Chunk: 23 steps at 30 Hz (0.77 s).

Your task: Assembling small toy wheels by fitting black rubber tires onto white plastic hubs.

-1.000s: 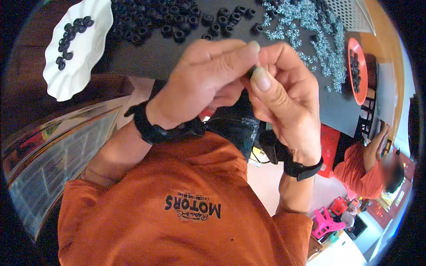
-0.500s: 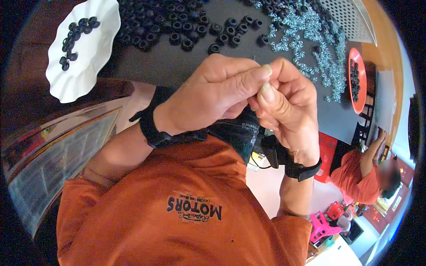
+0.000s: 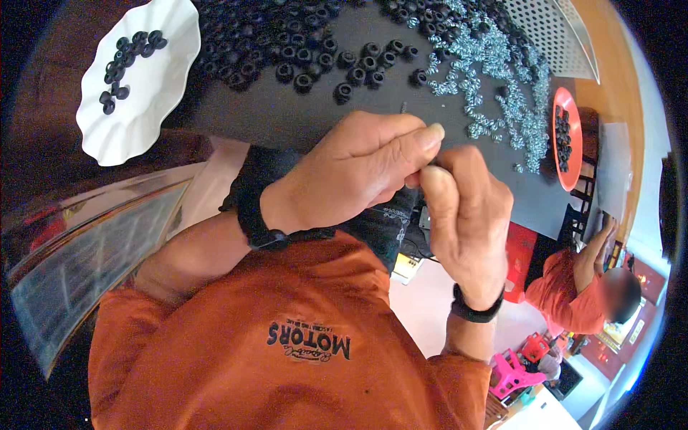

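My left hand (image 3: 344,175) and my right hand (image 3: 466,215) meet fingertip to fingertip above the near edge of the dark table (image 3: 287,118). Both pinch a small dark part (image 3: 433,164) that the fingers almost wholly hide. Each wrist wears a black band. Beyond the hands lies a heap of black rubber rings (image 3: 287,43), and to its right a spread of small shiny metal pieces (image 3: 494,72).
A white scalloped plate (image 3: 154,100) holding several black rings sits far left. An orange-red dish (image 3: 567,154) with dark pieces stands at the table's right edge, a white perforated tray (image 3: 552,32) behind it. Another person in orange (image 3: 573,290) sits lower right.
Both hands have drifted a little nearer to my chest while staying pressed together. The fingertips have closed more tightly over the small part.
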Motion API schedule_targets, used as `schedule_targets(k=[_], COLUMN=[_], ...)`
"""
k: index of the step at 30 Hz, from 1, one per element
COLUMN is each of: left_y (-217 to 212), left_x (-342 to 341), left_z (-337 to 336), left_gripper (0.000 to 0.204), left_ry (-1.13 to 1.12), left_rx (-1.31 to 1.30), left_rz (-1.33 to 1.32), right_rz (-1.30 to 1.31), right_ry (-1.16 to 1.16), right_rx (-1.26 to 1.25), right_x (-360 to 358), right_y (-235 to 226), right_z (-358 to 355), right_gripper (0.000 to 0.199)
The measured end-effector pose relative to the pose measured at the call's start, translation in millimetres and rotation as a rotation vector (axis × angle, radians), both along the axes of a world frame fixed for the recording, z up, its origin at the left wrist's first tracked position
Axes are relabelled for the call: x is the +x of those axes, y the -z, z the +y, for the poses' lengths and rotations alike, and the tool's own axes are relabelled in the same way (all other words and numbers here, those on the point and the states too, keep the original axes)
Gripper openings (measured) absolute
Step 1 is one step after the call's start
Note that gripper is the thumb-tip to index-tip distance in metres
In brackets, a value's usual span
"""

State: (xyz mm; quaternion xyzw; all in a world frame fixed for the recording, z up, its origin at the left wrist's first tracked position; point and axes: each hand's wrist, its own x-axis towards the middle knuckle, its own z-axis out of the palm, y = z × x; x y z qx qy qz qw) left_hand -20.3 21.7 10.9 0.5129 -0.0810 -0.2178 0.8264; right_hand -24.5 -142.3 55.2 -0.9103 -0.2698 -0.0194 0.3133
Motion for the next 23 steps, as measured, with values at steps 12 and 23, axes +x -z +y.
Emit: schedule_targets(k=[12,23], left_y=[9.3,4.8], left_x=[1.2,-5.5], left_z=[3.2,5.7], left_gripper=[0.031,0.033], left_ry=[0.045,0.009], left_rx=[0.074,0.109], left_rz=[-0.206,-0.222], right_rz=[-0.046,-0.138], right_ry=[-0.015,-0.069], right_rx=[0.134,0.004], right_x=[-5.2,-6.0], right_y=[3.2,-2.2], right_z=[3.0,3.2], right_gripper=[0.011,0.009])
